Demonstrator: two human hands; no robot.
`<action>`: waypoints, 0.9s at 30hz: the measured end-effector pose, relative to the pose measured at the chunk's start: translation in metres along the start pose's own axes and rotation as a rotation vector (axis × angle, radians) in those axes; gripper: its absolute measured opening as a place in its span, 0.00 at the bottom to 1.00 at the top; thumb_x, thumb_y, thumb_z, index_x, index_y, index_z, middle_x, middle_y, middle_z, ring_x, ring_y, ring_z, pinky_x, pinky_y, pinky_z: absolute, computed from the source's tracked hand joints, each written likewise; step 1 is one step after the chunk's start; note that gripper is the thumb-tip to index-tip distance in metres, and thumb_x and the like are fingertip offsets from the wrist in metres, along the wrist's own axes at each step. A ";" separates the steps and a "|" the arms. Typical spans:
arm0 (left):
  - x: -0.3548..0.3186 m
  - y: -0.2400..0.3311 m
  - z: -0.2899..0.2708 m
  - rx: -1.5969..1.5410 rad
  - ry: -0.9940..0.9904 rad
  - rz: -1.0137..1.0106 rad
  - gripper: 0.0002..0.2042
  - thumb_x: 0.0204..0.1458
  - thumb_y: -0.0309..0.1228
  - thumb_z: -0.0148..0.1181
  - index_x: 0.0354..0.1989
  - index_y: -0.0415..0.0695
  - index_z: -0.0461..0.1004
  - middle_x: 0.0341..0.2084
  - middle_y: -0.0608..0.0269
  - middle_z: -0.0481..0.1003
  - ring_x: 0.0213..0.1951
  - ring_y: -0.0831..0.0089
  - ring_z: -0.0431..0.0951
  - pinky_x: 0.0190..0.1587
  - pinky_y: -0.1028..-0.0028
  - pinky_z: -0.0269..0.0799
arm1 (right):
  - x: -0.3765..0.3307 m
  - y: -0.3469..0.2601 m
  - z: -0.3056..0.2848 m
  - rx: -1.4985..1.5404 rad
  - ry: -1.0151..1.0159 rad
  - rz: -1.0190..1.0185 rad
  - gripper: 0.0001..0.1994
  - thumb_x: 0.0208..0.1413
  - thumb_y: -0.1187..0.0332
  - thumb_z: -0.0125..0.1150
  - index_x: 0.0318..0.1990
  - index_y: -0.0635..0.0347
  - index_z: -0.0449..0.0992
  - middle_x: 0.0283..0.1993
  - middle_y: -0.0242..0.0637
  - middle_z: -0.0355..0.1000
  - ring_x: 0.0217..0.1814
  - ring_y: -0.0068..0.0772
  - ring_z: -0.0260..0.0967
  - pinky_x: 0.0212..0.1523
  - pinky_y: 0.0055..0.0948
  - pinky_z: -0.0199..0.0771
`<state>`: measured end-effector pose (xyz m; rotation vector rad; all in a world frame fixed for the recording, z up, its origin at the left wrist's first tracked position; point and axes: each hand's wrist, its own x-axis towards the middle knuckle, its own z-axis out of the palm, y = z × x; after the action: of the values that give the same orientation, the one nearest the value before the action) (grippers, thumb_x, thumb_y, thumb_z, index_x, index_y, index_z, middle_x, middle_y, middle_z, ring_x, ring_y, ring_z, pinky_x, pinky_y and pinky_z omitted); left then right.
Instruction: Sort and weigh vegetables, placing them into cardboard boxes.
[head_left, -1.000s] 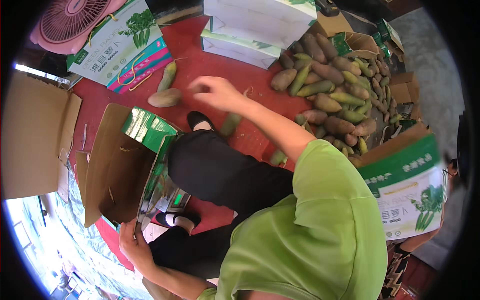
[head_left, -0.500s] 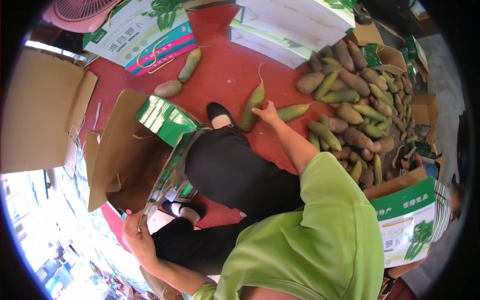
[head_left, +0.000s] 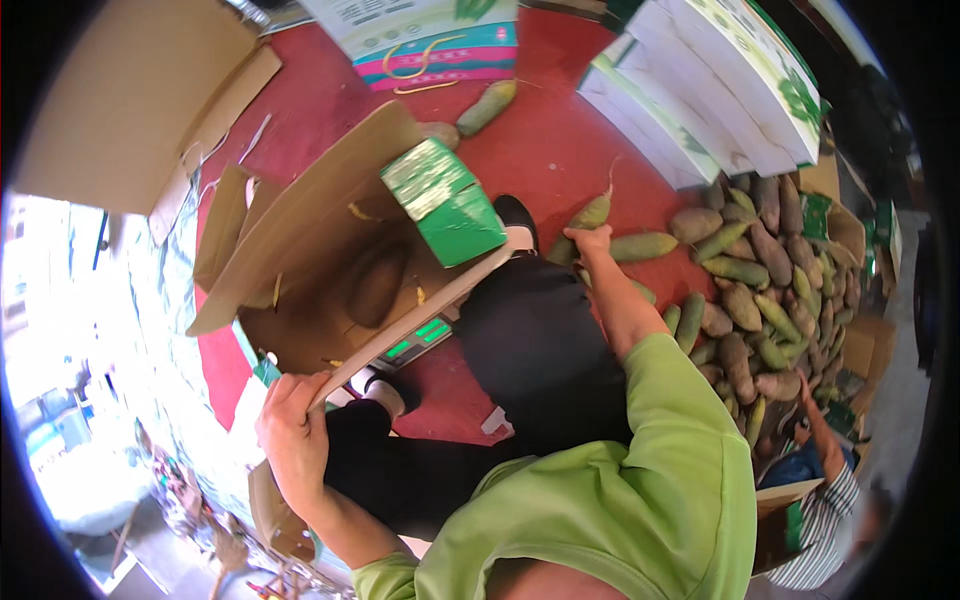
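Observation:
My left hand (head_left: pixel 292 425) is closed on the near edge of an open cardboard box (head_left: pixel 300 335), thumb and fingers pinching its wall. Inside the box lies a dark, elongated radish (head_left: pixel 378 286) in shadow. A green flap (head_left: pixel 450 215) folds outward at the box's far right corner. Out on the red floor, my right hand (head_left: pixel 591 240) is closed round a green radish (head_left: pixel 593 213) with a long thin root, partly covering it. Just right of that hand lies another green radish (head_left: pixel 642 247).
A scale with lit green displays (head_left: pixel 418 338) shows beside the box. A large radish pile (head_left: pixel 765 300) spreads at the right, where a co-worker in a striped shirt (head_left: pixel 820 545) reaches in. White cartons (head_left: pixel 700 90) stand beyond, and a printed carton (head_left: pixel 430 40) stands at the back.
My right hand has closed round the rooted radish it was touching. The box has tilted so its inside shows more. My view has shifted, and the co-worker's hand now reaches the pile.

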<state>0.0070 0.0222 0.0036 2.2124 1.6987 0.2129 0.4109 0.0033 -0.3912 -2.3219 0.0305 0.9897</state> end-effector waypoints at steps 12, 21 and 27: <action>-0.011 -0.011 -0.004 0.018 -0.002 0.068 0.10 0.43 0.22 0.59 0.35 0.44 0.79 0.25 0.60 0.71 0.34 0.59 0.74 0.34 0.63 0.70 | -0.094 -0.111 -0.069 0.195 -0.469 -0.581 0.33 0.39 0.77 0.72 0.56 0.64 0.64 0.46 0.35 0.72 0.44 0.31 0.72 0.39 0.26 0.74; -0.013 -0.013 -0.003 0.003 0.010 0.109 0.09 0.45 0.21 0.59 0.36 0.43 0.79 0.26 0.58 0.72 0.33 0.56 0.74 0.34 0.62 0.68 | -0.263 -0.257 -0.119 0.779 -1.084 -0.812 0.26 0.51 0.68 0.67 0.56 0.60 0.66 0.53 0.35 0.70 0.54 0.32 0.68 0.55 0.34 0.68; -0.017 -0.018 -0.001 -0.008 0.024 0.088 0.09 0.45 0.23 0.59 0.34 0.46 0.79 0.26 0.59 0.72 0.35 0.58 0.74 0.36 0.62 0.70 | -0.351 -0.279 -0.074 0.281 -1.304 -1.125 0.30 0.44 0.70 0.73 0.56 0.62 0.66 0.51 0.35 0.71 0.52 0.29 0.70 0.54 0.29 0.69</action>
<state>-0.0138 0.0102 -0.0006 2.2901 1.6111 0.2689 0.2750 0.1174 0.0270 -0.7702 -1.3409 1.4310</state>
